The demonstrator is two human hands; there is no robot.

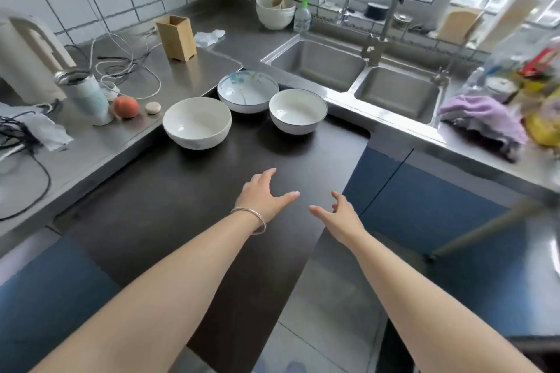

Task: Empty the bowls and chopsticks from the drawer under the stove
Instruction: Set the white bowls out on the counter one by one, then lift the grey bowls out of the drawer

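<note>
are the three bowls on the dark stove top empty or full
Empty. The white bowl, patterned bowl and dark-rimmed bowl all sit upright showing bare insides.

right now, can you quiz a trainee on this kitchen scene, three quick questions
1. How many bowls stand on the dark stove top?
2. True or false: the left hand is gripping a bowl.
3. Which lies beside the peach: A) a tumbler B) a knife C) a plate?

Key:
1. Three: a plain white bowl, a patterned bowl and a blue-rimmed bowl.
2. False; both it and the right hand are open and hold nothing.
3. A, the tumbler.
</note>
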